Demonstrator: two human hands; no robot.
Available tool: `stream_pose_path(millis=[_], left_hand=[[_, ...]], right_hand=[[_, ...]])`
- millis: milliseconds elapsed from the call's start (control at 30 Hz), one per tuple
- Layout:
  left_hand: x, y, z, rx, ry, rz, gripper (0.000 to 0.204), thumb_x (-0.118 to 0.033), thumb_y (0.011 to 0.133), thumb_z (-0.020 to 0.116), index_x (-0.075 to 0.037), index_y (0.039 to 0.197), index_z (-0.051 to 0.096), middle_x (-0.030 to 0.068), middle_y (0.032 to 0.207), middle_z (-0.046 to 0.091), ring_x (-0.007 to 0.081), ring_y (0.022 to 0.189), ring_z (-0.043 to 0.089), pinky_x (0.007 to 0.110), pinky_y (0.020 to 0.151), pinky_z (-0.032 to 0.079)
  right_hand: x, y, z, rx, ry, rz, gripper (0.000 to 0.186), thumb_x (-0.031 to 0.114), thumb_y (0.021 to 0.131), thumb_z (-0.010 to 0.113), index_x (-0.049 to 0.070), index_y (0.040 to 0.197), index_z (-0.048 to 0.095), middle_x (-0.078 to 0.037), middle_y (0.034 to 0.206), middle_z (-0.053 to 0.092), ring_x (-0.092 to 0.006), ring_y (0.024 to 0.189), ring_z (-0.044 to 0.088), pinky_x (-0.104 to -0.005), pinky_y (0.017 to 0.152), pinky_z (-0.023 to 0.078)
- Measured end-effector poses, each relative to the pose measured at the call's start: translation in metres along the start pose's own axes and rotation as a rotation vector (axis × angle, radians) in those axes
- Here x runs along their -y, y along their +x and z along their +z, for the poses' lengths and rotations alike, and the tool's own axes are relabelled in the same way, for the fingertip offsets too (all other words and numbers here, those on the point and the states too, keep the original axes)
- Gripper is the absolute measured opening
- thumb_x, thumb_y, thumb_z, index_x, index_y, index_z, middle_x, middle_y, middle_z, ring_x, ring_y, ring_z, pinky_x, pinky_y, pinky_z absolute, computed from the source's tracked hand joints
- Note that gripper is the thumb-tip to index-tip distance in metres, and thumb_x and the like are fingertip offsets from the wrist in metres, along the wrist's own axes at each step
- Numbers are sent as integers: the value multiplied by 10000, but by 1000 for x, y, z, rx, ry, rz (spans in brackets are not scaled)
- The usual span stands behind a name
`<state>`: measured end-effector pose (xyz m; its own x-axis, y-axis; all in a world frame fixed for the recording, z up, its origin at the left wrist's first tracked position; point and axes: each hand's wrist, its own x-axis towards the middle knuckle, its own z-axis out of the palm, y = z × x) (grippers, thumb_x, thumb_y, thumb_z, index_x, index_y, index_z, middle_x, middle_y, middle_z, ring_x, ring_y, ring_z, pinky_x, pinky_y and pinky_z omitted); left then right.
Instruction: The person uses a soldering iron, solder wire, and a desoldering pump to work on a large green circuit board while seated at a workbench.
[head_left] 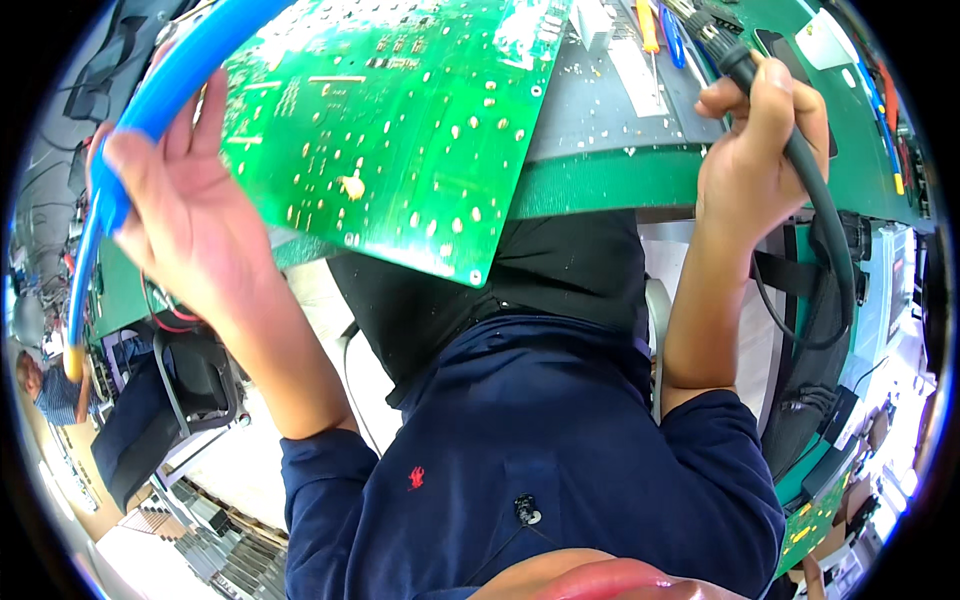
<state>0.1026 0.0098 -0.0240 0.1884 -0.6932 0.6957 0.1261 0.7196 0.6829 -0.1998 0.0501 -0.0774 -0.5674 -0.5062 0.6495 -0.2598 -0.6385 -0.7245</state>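
Observation:
My left hand (185,215) is raised at the left, fingers and thumb curled around a blue solder sucker (190,85). This long tube slants across the upper left, and a thinner blue piece with a yellow end hangs below the hand. Behind that hand, a big green circuit board (400,160) lies tilted, its near corner past the table edge over my lap. Solder joints dot its surface. At the right, my right hand (765,160) grips the black handle of a soldering iron (738,65), pointed away from me. Its thick dark cable loops down beside my wrist.
On the grey mat (590,110) lie small scraps, a metal ruler (635,75) and an orange-handled screwdriver (649,30). A blue stick with a yellow end (885,130) lies at the right. Chairs (190,375) stand at the left, and another person (60,390) is farther off.

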Motion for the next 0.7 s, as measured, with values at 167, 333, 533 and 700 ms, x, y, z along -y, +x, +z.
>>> stream_pose_path(millis=[167, 333, 533, 700], left_hand=[[21, -20, 2, -78, 247, 43, 361, -282, 979, 434, -25, 1227, 385, 375, 1180, 494, 441, 1130, 525, 547, 912, 486], [28, -27, -11, -165, 254, -94, 457, -361, 974, 411, -41, 1296, 359, 383, 1255, 429, 407, 1130, 536, 448, 904, 518], [25, -31, -17, -195, 200, -95, 459, -360, 975, 412, -30, 1293, 387, 349, 1308, 399, 374, 1156, 524, 402, 942, 501], [25, -32, -14, -248, 135, -77, 468, -372, 980, 394, -40, 1310, 397, 328, 1324, 395, 342, 1138, 536, 376, 946, 487]], right_hand=[[-1, -2, 3, 40, -74, 10, 189, 146, 918, 539, -42, 902, 548, -113, 581, 594, -141, 495, 563, -223, 513, 447], [-1, -4, -1, 85, -108, 59, 291, 233, 925, 523, -51, 986, 516, -148, 633, 586, -155, 505, 556, -214, 520, 441], [-2, -3, -6, 123, -185, 57, 413, 331, 917, 550, -57, 1047, 500, -173, 728, 595, -154, 528, 555, -221, 516, 454], [-1, -4, -3, 184, -258, 47, 414, 324, 966, 451, -65, 1097, 503, -138, 677, 579, -163, 560, 543, -260, 523, 440]])
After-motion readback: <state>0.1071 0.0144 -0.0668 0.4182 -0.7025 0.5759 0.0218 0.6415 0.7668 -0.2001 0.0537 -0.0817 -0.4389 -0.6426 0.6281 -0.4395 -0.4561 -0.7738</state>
